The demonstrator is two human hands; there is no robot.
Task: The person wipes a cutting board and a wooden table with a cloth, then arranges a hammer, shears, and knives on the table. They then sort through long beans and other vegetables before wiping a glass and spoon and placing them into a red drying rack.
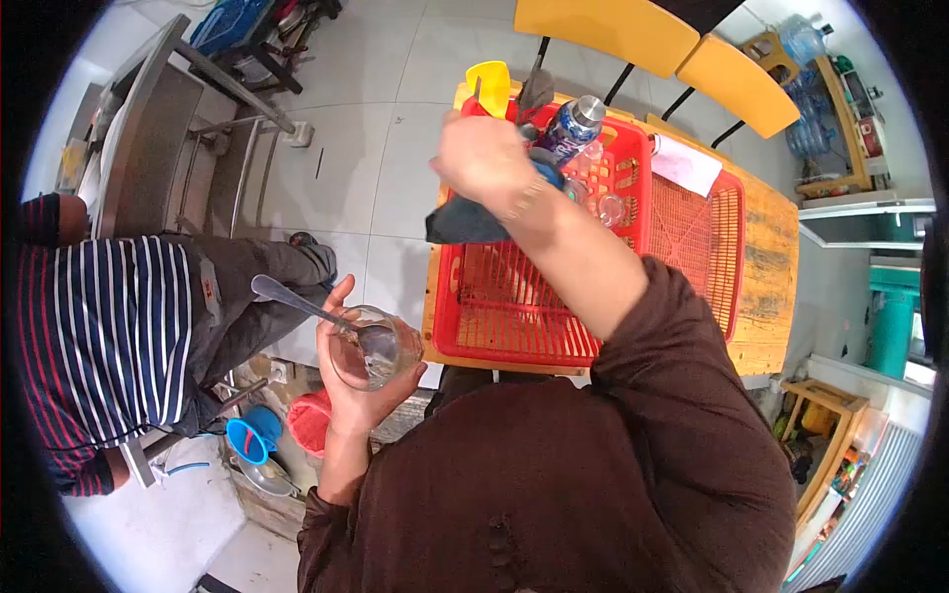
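My left hand (pixel 346 381) is closed around a clear drinking glass (pixel 388 368). A metal spoon (pixel 297 298) leans in the glass, its handle sticking out over the rim. My right hand (pixel 484 156) is raised over the far left part of a red plastic basket (pixel 450 336), its fingers curled and slightly blurred. What they hold, if anything, is hidden. Just beyond that hand are a yellow plastic utensil (pixel 488 87) and a dark spatula-like utensil (pixel 537 91). A dark grey piece (pixel 460 221), perhaps cloth, shows below my right wrist.
Inside the basket stand a blue bottle with a metal cap (pixel 573 128) and several clear glasses (pixel 611 209). The basket rests on a wooden table (pixel 769 267). A person in a striped shirt (pixel 124 336) is at the left by a metal counter (pixel 148 128). Yellow chairs (pixel 608 32) stand beyond.
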